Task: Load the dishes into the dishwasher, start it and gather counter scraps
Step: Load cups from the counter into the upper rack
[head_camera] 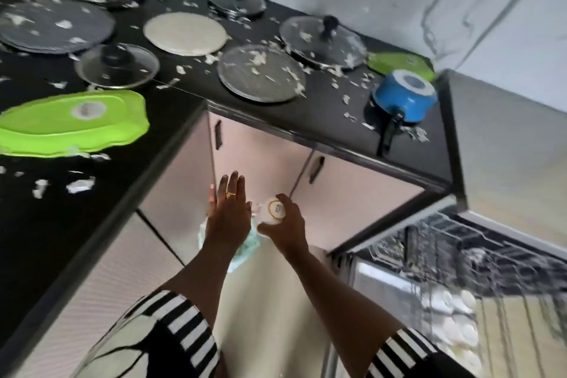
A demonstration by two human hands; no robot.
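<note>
My right hand (pixel 287 224) grips a small white cup (pixel 273 212), turned so its labelled base faces me, low in front of the cabinet doors. My left hand (pixel 228 213) is beside it with fingers straight and together, rings on two fingers. Under my left hand hangs something pale green and crumpled (pixel 245 247), partly hidden. The dishwasher (pixel 460 252) stands open at the lower right with its wire rack pulled out; white dishes (pixel 454 325) lie in the lower rack. White scraps (pixel 78 185) litter the black counter (pixel 306 120).
On the counter lie several glass pot lids (pixel 118 66), grey round plates (pixel 260 72), a beige plate (pixel 185 33), green trays (pixel 73 123) and a blue pot (pixel 405 98) with a black handle. Cabinet doors (pixel 260 159) face me below the counter.
</note>
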